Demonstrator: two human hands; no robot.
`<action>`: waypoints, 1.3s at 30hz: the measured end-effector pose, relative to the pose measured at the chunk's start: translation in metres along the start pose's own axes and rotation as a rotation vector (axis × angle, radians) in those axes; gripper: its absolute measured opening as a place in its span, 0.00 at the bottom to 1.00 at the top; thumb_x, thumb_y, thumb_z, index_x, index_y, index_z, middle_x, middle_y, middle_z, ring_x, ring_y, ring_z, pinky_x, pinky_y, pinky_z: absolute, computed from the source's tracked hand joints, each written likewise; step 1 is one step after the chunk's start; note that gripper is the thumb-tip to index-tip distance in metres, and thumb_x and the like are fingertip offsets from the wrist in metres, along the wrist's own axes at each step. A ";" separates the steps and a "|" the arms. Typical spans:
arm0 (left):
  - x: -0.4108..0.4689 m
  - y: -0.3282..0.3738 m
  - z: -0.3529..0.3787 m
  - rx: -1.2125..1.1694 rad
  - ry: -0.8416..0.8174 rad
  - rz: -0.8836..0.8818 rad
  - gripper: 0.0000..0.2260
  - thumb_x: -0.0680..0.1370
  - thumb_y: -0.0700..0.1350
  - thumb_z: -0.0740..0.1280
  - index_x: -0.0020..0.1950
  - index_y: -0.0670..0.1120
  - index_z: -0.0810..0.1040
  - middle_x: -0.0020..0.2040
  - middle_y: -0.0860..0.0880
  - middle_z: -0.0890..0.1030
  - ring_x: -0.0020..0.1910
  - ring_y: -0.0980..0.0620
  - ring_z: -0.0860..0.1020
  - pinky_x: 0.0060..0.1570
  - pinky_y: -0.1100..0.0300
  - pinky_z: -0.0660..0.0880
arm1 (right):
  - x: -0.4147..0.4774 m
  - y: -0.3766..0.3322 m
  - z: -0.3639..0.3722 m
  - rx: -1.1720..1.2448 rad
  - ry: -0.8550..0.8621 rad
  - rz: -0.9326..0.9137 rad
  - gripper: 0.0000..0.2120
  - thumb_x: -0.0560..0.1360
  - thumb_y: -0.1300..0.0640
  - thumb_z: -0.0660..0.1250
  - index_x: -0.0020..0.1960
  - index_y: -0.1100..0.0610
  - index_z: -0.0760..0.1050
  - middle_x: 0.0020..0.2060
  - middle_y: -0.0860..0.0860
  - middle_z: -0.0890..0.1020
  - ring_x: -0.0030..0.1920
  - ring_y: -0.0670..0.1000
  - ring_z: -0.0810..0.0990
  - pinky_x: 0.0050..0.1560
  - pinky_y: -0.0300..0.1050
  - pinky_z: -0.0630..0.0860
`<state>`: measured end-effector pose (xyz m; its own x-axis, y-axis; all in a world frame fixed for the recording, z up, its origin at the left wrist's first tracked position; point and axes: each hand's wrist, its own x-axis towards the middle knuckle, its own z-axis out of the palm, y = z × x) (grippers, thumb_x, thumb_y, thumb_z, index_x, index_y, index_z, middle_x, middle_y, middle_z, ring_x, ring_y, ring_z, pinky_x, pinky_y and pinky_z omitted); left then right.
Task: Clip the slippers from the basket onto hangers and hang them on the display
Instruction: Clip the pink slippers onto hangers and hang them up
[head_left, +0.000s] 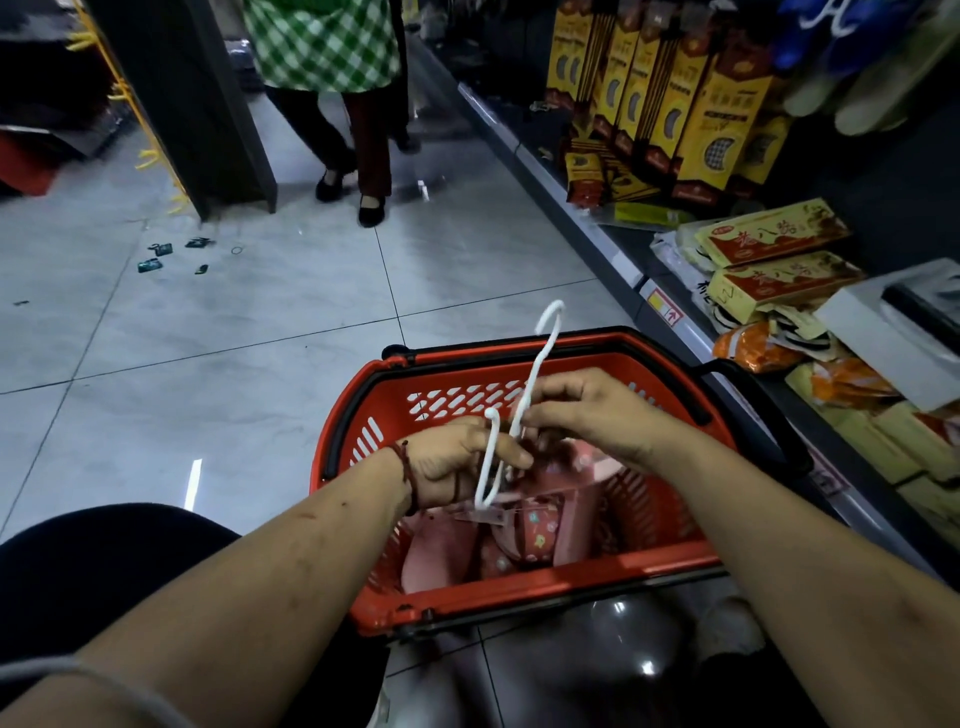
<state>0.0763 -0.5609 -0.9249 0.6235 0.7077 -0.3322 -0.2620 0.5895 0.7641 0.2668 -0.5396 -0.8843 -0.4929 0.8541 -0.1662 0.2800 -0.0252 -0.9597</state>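
Your left hand (457, 462) is curled round a short white hanger (487, 460) above the red basket (519, 587). Your right hand (587, 410) pinches a longer white hanger (544, 352), whose hook rises over the basket's far rim. The pink slippers (524, 535) lie inside the basket, directly below both hands.

— what sort of place is this?
— a shop. right of the grip on the hangers (543, 353), low shelves (571, 208) hold stacked packaged goods (727, 119) behind a price-label rail (665, 306).
— anything else?
— a red shopping basket (519, 582) sits right under the grip, and beyond it a tiled aisle (260, 312) runs past yellow display hooks (150, 156).
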 end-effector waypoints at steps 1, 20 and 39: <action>-0.001 0.002 0.006 -0.037 -0.019 0.006 0.10 0.70 0.30 0.63 0.48 0.40 0.78 0.41 0.44 0.79 0.37 0.49 0.79 0.39 0.55 0.77 | -0.001 -0.003 -0.002 -0.006 0.018 -0.027 0.06 0.76 0.65 0.70 0.50 0.59 0.85 0.44 0.63 0.85 0.41 0.54 0.82 0.48 0.47 0.79; 0.027 -0.010 0.022 -0.113 0.655 0.025 0.13 0.80 0.56 0.64 0.52 0.47 0.80 0.39 0.52 0.84 0.30 0.57 0.78 0.30 0.65 0.69 | -0.006 0.004 -0.051 0.210 0.564 0.163 0.04 0.77 0.60 0.69 0.43 0.58 0.80 0.27 0.50 0.72 0.21 0.47 0.65 0.21 0.39 0.59; 0.040 0.007 0.025 -0.077 0.760 0.109 0.08 0.77 0.40 0.70 0.56 0.44 0.82 0.38 0.49 0.83 0.26 0.54 0.74 0.24 0.67 0.67 | -0.012 0.010 -0.037 -0.077 0.219 0.311 0.06 0.73 0.59 0.72 0.43 0.62 0.84 0.44 0.59 0.87 0.45 0.58 0.86 0.51 0.47 0.82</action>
<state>0.1175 -0.5385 -0.9193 -0.0790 0.8198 -0.5671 -0.3610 0.5067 0.7829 0.3065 -0.5306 -0.8837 -0.1898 0.9027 -0.3861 0.4534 -0.2682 -0.8500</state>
